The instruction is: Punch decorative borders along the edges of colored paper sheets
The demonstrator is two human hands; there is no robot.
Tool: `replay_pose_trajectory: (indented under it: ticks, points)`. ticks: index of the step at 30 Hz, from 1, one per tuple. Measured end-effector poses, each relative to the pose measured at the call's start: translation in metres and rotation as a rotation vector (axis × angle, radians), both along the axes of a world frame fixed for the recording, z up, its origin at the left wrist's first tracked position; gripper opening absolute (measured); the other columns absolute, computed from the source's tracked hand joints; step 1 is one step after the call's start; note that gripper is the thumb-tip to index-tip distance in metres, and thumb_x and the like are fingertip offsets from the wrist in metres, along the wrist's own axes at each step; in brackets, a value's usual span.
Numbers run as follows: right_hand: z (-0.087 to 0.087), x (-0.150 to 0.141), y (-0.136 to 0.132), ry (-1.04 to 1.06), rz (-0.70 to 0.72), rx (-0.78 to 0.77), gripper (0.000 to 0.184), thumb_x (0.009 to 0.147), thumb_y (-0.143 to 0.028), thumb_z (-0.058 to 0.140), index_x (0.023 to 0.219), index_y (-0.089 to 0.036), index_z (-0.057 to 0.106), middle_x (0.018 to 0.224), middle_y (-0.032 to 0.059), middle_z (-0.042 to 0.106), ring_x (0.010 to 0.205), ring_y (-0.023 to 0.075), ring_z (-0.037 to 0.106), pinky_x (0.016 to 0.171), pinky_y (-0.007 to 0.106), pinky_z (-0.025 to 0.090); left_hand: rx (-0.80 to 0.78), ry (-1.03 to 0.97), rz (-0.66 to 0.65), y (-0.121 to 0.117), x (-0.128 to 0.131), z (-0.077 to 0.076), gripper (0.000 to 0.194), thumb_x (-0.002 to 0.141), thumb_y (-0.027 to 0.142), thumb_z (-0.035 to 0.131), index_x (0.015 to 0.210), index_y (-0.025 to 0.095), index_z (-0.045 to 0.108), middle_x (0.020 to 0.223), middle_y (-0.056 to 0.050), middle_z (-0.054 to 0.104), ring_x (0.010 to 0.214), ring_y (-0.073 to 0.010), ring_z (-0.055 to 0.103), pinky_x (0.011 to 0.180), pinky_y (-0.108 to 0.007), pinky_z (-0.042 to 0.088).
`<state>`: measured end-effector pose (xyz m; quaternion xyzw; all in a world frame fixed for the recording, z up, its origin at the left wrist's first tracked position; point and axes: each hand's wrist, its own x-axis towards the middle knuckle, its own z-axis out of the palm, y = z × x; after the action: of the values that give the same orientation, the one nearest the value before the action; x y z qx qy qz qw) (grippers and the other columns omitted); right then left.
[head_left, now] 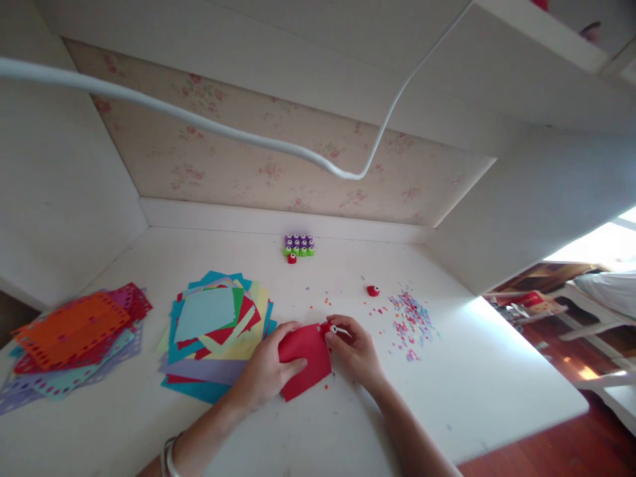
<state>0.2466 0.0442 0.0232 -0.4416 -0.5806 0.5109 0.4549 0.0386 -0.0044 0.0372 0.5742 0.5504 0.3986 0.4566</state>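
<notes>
My left hand [265,371] grips a red sheet of paper [305,361] by its left edge, thumb on top, and holds it just above the white desk [348,424]. My right hand [355,351] is closed on a small red paper punch [328,328] set against the sheet's upper right edge. A pile of plain coloured sheets [216,331] lies directly left of my left hand.
A stack of punched sheets [69,344] lies at the far left. Several small purple and green punches [298,245] stand at the back, another red punch [372,290] to the right. Confetti [410,321] is scattered right of it. A white cable [199,122] hangs overhead.
</notes>
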Motion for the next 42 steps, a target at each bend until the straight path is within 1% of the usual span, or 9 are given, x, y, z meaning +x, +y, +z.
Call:
replay_pose_trajectory:
  ticks: [7,11,15,20,25,33,42]
  points:
    - [-0.0004,-0.001,-0.0005,-0.012,-0.002,0.008,0.024,0.076,-0.038,0.074,0.092,-0.022,0.066,0.11,0.0071,0.065,0.088,0.0194,0.067,0.08,0.034,0.057,-0.005,-0.002,-0.001,0.0001,0.0008,0.0007,0.05,0.074,0.023,0.068,0.122,0.019,0.055,0.124,-0.01,0.063,0.107,-0.0246,0.063,0.093,-0.036,0.051]
    - [-0.0002,0.0002,0.0011,-0.01,-0.032,0.013,0.025,0.076,-0.04,0.074,0.092,-0.023,0.066,0.108,0.0073,0.066,0.089,0.0202,0.067,0.08,0.035,0.057,-0.007,-0.012,0.006,0.0001,0.001,0.0012,0.05,0.074,0.024,0.068,0.122,0.02,0.055,0.122,-0.01,0.063,0.106,-0.025,0.064,0.092,-0.036,0.052]
    - [-0.0001,0.0016,0.0016,0.005,-0.039,0.007,0.027,0.075,-0.041,0.075,0.092,-0.022,0.066,0.108,0.0068,0.068,0.088,0.0198,0.068,0.08,0.034,0.057,0.002,-0.014,-0.003,0.0006,0.001,0.0001,0.05,0.074,0.025,0.068,0.122,0.018,0.055,0.123,-0.011,0.063,0.106,-0.0251,0.064,0.092,-0.035,0.052]
    - [-0.0008,0.0015,0.0007,0.004,-0.024,-0.012,0.026,0.076,-0.04,0.074,0.093,-0.022,0.066,0.11,0.0075,0.066,0.088,0.0201,0.068,0.077,0.034,0.057,0.016,0.002,-0.002,0.0005,0.0009,-0.0021,0.05,0.074,0.026,0.069,0.121,0.02,0.056,0.123,-0.01,0.063,0.108,-0.0255,0.063,0.093,-0.035,0.05]
    - [-0.0004,0.0009,0.0009,-0.011,-0.037,0.0,0.028,0.074,-0.042,0.075,0.091,-0.022,0.067,0.107,0.0072,0.067,0.087,0.0204,0.068,0.078,0.035,0.057,0.027,-0.009,0.001,0.0003,0.0005,-0.0042,0.049,0.074,0.025,0.069,0.121,0.021,0.056,0.126,-0.009,0.062,0.111,-0.025,0.061,0.096,-0.037,0.049]
    - [0.0018,-0.0003,0.0005,-0.003,-0.032,-0.009,0.026,0.073,-0.04,0.076,0.091,-0.023,0.067,0.108,0.0071,0.067,0.087,0.0209,0.068,0.077,0.034,0.058,0.019,-0.016,-0.013,0.0008,0.0002,-0.0038,0.048,0.075,0.025,0.068,0.121,0.022,0.056,0.123,-0.008,0.063,0.107,-0.0235,0.063,0.094,-0.035,0.05]
    - [0.0031,0.0002,0.0001,0.008,-0.034,-0.017,0.026,0.074,-0.04,0.076,0.091,-0.023,0.067,0.107,0.007,0.067,0.086,0.0201,0.068,0.076,0.033,0.057,0.007,-0.023,-0.016,0.0001,0.0007,-0.0028,0.048,0.076,0.025,0.067,0.122,0.02,0.054,0.123,-0.011,0.063,0.105,-0.0244,0.064,0.091,-0.034,0.052]
